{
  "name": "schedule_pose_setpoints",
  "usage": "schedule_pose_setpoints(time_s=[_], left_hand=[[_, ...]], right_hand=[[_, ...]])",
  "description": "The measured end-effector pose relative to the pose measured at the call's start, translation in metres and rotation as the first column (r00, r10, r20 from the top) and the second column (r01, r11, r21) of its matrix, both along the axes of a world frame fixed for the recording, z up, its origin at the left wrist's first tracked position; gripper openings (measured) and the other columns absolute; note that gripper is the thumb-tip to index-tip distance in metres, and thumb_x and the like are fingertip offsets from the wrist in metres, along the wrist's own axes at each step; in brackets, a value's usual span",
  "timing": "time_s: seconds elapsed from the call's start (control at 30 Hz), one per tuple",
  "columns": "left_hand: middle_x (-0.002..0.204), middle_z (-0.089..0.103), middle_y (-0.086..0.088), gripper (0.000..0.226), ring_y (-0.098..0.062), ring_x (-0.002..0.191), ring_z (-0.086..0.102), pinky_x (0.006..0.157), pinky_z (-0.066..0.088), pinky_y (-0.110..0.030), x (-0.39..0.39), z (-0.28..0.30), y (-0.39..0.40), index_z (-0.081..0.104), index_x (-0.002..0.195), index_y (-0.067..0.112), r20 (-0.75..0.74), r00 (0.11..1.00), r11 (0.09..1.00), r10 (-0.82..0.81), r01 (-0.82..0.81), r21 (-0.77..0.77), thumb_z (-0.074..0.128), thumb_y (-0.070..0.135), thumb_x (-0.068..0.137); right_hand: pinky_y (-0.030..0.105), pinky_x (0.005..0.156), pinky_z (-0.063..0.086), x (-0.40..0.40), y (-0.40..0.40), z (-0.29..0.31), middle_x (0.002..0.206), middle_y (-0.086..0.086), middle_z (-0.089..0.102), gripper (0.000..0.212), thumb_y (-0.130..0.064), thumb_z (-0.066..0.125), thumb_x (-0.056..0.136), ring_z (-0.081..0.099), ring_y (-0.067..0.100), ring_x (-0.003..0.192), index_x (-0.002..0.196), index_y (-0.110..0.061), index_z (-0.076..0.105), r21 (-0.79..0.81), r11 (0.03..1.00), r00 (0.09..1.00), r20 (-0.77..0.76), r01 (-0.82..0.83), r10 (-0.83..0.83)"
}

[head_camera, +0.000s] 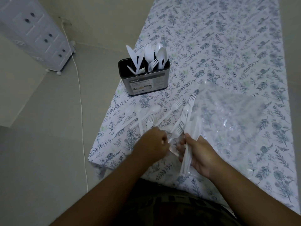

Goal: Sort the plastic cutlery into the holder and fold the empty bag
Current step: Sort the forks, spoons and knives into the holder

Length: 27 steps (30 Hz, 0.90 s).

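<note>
Cutlery (143,118) litters the cloth beside the bag (228,115); right hand (200,155) grips knives, left hand (154,144) pinches one.

The only word I could read was "Kossa", printed on the label (142,87) stuck to the front of the cutlery holder (162,79); its smaller print was too blurred.

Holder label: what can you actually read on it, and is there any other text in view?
"Kossa": brand at the top left of the label on the front of the holder.
Smaller print and pictures on that label: too blurred to read.
Dark shirt lettering: cut off, unreadable.
</note>
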State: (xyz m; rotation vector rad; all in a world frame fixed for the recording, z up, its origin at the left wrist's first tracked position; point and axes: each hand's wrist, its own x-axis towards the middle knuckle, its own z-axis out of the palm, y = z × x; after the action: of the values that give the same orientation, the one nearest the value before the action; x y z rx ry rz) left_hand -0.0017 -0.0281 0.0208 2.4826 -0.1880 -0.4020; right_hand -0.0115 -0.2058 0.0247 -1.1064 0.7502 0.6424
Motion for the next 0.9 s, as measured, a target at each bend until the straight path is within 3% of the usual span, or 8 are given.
schedule_pose_setpoints(time_s=[0.1,0.2,0.37,0.47,0.57,0.63,0.8,0.9], left_hand=[[0.097,0.054,0.003,0.019,-0.011,0.085,0.054,0.071,0.043,-0.021,0.014,-0.014,0.016,0.063,0.113,0.016,0.026,0.993,0.992,0.111,-0.113,0.053,0.059,0.020,0.094],[0.106,0.054,0.002,0.033,-0.014,0.096,0.055,0.080,0.049,-0.031,0.026,-0.021,0.011,0.061,0.122,0.018,0.036,0.998,0.993,0.056,-0.059,0.099,0.064,0.030,0.092],[0.105,0.053,0.002,0.018,-0.015,0.097,0.054,0.083,0.051,-0.032,0.042,-0.027,-0.010,0.063,0.105,0.017,0.004,1.000,0.992,0.025,-0.026,0.123,0.067,0.028,0.092],[0.092,0.058,0.004,0.013,-0.009,0.080,0.056,0.071,0.048,-0.024,0.053,-0.022,-0.006,0.064,0.101,0.014,-0.038,0.980,0.981,0.196,-0.197,-0.001,0.068,0.024,0.092],[0.082,0.061,0.008,0.018,-0.004,0.070,0.059,0.060,0.045,-0.015,0.059,-0.018,0.001,0.066,0.101,0.013,-0.065,0.937,0.927,0.342,-0.348,-0.140,0.071,0.027,0.091],[0.087,0.063,0.005,0.019,-0.005,0.074,0.059,0.062,0.042,-0.014,0.059,-0.016,0.002,0.066,0.104,0.013,-0.041,0.923,0.909,0.384,-0.385,-0.156,0.070,0.027,0.091],[0.092,0.057,0.001,0.009,-0.006,0.076,0.054,0.063,0.040,-0.014,0.042,-0.018,-0.013,0.061,0.098,0.015,0.028,0.980,0.976,0.199,-0.196,-0.095,0.065,0.019,0.091],[0.119,0.057,-0.002,0.034,-0.012,0.106,0.053,0.086,0.049,-0.025,0.031,-0.027,-0.028,0.057,0.124,0.018,0.062,0.995,0.996,0.084,-0.082,-0.029,0.063,0.029,0.092]], right_hand=[[0.031,0.048,0.044,0.000,-0.008,-0.004,0.067,0.004,0.052,0.019,-0.029,0.056,0.105,0.049,0.016,0.050,0.101,-0.010,0.055,-0.086,0.995,0.999,0.013,0.046,-0.045],[0.029,0.044,0.038,-0.001,-0.013,-0.005,0.063,0.004,0.047,0.023,-0.030,0.064,0.101,0.041,0.015,0.048,0.098,-0.008,0.060,-0.090,0.994,0.998,0.026,0.060,-0.058],[0.025,0.045,0.035,-0.005,-0.015,0.000,0.059,0.002,0.051,0.018,-0.009,0.074,0.091,0.043,0.012,0.048,0.104,0.003,0.072,-0.172,0.983,0.997,0.063,0.064,-0.054],[0.030,0.048,0.039,-0.005,-0.020,0.006,0.060,0.006,0.046,0.020,-0.019,0.072,0.094,0.043,0.016,0.047,0.083,-0.004,0.064,-0.149,0.986,0.997,0.040,0.071,-0.066],[0.032,0.053,0.044,-0.005,-0.021,0.010,0.060,0.005,0.048,0.024,-0.029,0.071,0.096,0.046,0.018,0.049,0.091,-0.006,0.067,-0.092,0.989,0.994,0.022,0.112,-0.111],[0.032,0.051,0.044,-0.006,-0.022,0.009,0.060,0.004,0.047,0.025,-0.031,0.071,0.096,0.045,0.017,0.048,0.089,-0.007,0.065,-0.101,0.987,0.992,0.019,0.123,-0.122],[0.032,0.049,0.039,-0.007,-0.026,0.001,0.059,0.003,0.048,0.016,-0.020,0.070,0.096,0.043,0.015,0.047,0.088,-0.010,0.061,-0.184,0.976,0.993,0.041,0.114,-0.108],[0.032,0.051,0.038,-0.007,-0.027,-0.001,0.057,0.000,0.050,0.008,-0.017,0.070,0.096,0.044,0.014,0.048,0.094,-0.011,0.064,-0.183,0.975,0.992,0.042,0.126,-0.120]])
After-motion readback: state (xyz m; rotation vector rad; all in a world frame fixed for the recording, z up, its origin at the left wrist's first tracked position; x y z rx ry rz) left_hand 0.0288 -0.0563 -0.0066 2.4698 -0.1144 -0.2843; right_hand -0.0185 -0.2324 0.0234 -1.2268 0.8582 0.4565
